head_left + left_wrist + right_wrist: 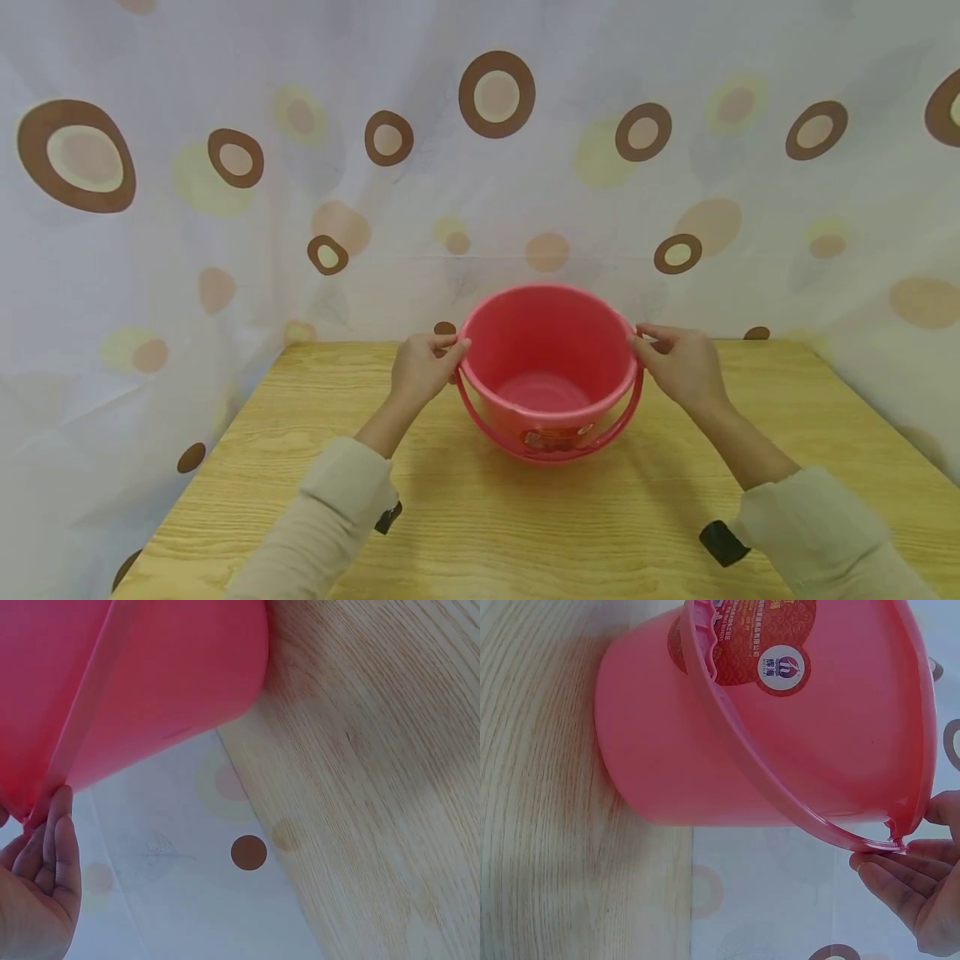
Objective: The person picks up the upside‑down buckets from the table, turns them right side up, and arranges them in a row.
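A pink plastic bucket (551, 350) stands upright on the wooden table, its inside bare to the bottom. Its pink handle (772, 787) hangs down across the front, over a red printed label (784, 667). My left hand (424, 367) pinches the rim at the left side, thumb over the edge and fingers outside, close to where the handle joins. At the opposite side my right hand (681, 367) pinches the rim the same way. In the right wrist view its fingers (900, 881) lie under the handle's end.
The wood-grain table (480, 533) extends around the bucket. Behind it and along both sides hangs a white curtain (420, 200) with brown and beige circles. A black strap end (723, 543) sticks out by the right sleeve, another by the left.
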Demonstrator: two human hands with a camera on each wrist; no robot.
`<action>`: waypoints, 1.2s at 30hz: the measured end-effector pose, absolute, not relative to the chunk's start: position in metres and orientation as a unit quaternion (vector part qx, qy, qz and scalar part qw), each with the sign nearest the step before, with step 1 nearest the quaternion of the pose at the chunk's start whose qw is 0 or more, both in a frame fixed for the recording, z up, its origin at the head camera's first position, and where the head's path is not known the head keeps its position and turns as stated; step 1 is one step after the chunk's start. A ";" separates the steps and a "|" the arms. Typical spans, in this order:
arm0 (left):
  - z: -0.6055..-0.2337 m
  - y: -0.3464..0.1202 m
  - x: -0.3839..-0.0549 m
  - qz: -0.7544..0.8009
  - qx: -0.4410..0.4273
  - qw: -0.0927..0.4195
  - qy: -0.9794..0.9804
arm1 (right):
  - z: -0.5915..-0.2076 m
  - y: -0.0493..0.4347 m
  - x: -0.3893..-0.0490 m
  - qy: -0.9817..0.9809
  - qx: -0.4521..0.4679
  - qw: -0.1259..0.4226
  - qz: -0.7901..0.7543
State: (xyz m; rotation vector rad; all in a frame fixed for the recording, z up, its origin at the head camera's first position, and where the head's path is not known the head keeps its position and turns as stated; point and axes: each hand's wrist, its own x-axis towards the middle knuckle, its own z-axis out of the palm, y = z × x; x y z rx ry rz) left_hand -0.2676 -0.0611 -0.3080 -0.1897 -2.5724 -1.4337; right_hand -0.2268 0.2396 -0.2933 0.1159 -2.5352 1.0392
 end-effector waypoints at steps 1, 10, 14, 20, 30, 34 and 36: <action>-0.308 -0.061 -0.268 -0.482 -0.063 0.096 -0.869 | -0.294 0.240 -0.227 -0.905 0.041 0.196 0.375; -0.310 -0.061 -0.271 -0.476 -0.060 0.104 -0.871 | -0.298 0.239 -0.229 -0.905 0.029 0.173 0.388; -0.310 -0.060 -0.272 -0.473 -0.060 0.107 -0.873 | -0.298 0.240 -0.230 -0.905 0.025 0.169 0.390; -0.309 -0.057 -0.273 -0.464 -0.054 0.107 -0.878 | -0.301 0.243 -0.234 -0.901 0.017 0.158 0.404; -0.309 -0.056 -0.273 -0.459 -0.045 0.108 -0.881 | -0.305 0.244 -0.237 -0.894 0.022 0.145 0.424; -0.310 -0.057 -0.273 -0.465 -0.049 0.109 -0.878 | -0.304 0.244 -0.236 -0.894 0.023 0.140 0.426; -0.311 -0.057 -0.273 -0.467 -0.050 0.110 -0.876 | -0.304 0.244 -0.236 -0.893 0.023 0.140 0.427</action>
